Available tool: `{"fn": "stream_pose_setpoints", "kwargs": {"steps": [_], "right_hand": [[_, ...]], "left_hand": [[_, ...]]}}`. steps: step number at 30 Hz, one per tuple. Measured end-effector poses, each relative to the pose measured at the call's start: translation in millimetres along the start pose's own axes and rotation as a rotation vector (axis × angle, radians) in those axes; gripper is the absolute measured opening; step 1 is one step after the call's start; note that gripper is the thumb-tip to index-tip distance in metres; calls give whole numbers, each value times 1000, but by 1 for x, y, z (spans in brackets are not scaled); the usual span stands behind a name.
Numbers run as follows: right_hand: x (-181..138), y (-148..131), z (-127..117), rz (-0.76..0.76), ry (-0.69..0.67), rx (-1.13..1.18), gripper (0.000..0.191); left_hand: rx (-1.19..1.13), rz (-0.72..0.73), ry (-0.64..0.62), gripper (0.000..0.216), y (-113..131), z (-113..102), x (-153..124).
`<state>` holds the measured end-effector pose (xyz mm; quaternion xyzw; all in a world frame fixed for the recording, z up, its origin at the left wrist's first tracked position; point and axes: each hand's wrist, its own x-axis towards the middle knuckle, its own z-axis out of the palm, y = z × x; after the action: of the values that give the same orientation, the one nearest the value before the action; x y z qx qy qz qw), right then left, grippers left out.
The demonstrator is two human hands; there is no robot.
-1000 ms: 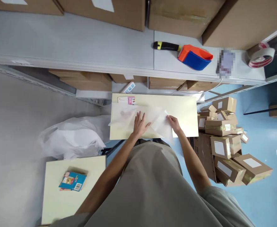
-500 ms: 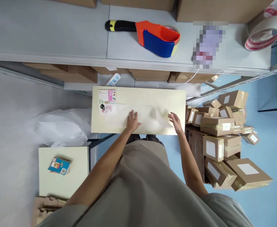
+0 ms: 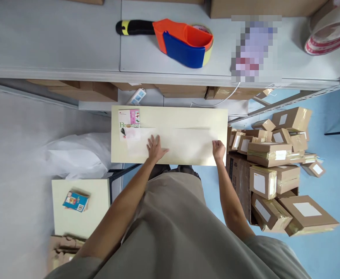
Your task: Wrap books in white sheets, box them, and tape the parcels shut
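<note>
A thin translucent sheet (image 3: 184,140) lies spread flat along the cream table (image 3: 170,114). My left hand (image 3: 155,147) rests flat on the sheet's left part, fingers spread. My right hand (image 3: 218,149) is curled closed on the sheet's right end, near the table's right edge. A small booklet with a pink cover (image 3: 129,123) lies at the table's back left corner, partly under the sheet.
An orange and blue tape dispenser (image 3: 181,40) and a tape roll (image 3: 329,35) lie on the grey shelf (image 3: 56,42) above. Taped cardboard parcels (image 3: 274,166) pile up on the right. A white bag (image 3: 77,155) and a second small table (image 3: 79,217) with blue booklets (image 3: 76,201) sit at left.
The crumpled sheet has been pulled out flat. My right hand moved right to the table's edge and closed on the sheet's end. My left hand shifted slightly left.
</note>
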<state>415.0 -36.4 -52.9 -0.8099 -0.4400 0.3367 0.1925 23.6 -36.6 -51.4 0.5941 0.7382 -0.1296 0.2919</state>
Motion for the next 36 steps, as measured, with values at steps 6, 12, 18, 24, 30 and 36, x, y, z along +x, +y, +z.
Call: {"fn": "stream_pose_setpoints", "kwargs": {"steps": [6,12,18,24,30,36], "right_hand": [[21,-4,-3,126,69,-144,27],[-11,-46,27,-9,292,-236,27],[-88,-154,148,-303,-179,-56,23],[-146,-253,277,-222,-453,-126,17],[-154,-282,321,-14,-429,-307,24],[-147,-279,328,60,-428,-264,16]], "left_hand": [[-37,136,32,115,-49,-7,7],[-163,229,98,112,-61,6,11],[-358,315,161,90,-72,-1,8],[-464,226,338,60,-159,-42,23],[-480,-145,270,54,-232,-67,54],[-544,-322,216,49,-229,-82,78]]}}
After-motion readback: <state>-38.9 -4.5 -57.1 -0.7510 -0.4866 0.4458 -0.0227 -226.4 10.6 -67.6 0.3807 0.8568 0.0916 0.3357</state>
